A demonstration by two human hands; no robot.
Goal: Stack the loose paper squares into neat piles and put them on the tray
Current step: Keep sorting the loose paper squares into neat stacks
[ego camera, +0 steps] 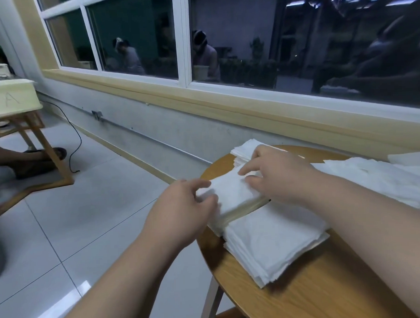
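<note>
A wide window (224, 39) with white frames and dark glass runs above glossy grey floor tiles (75, 223). The round bench (327, 285) has a warm wood-grain top. Loose paper sheets (383, 176), thin, white and crumpled, lie spread toward its right edge. The near pile (273, 242) is a thick, soft-edged square stack, slightly fanned at its corners. At the bench's left edge the middle pile (231, 193) sits on the tray (244, 211), of which only a thin pale-yellow rim shows. A small far pile (245, 149) lies by the far edge. The left hand (182, 207) grips the middle pile's left side, thumb on top. The right hand (281, 173) lies on it with bent fingers; whether it pinches any sheets I cannot tell.
</note>
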